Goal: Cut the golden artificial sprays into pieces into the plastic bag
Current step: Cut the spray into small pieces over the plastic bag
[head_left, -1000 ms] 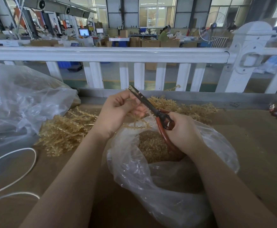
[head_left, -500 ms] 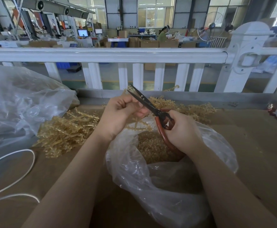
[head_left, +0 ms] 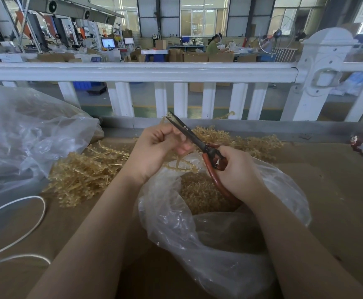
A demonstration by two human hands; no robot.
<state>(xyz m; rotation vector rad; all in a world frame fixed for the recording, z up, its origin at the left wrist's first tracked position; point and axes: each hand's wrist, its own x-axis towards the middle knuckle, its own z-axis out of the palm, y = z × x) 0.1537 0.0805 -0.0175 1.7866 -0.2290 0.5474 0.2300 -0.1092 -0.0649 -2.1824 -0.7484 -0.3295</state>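
My left hand (head_left: 157, 151) pinches a golden spray (head_left: 181, 166) above the plastic bag (head_left: 197, 229). My right hand (head_left: 238, 171), just beside it, grips the scissors (head_left: 197, 141), blades nearly together.

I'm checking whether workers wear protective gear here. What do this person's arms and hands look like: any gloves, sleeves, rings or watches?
None visible. The left hand and right hand are bare, without gloves or rings. Both forearms are uncovered to the frame's bottom edge, with no sleeve, watch or wristband in view.
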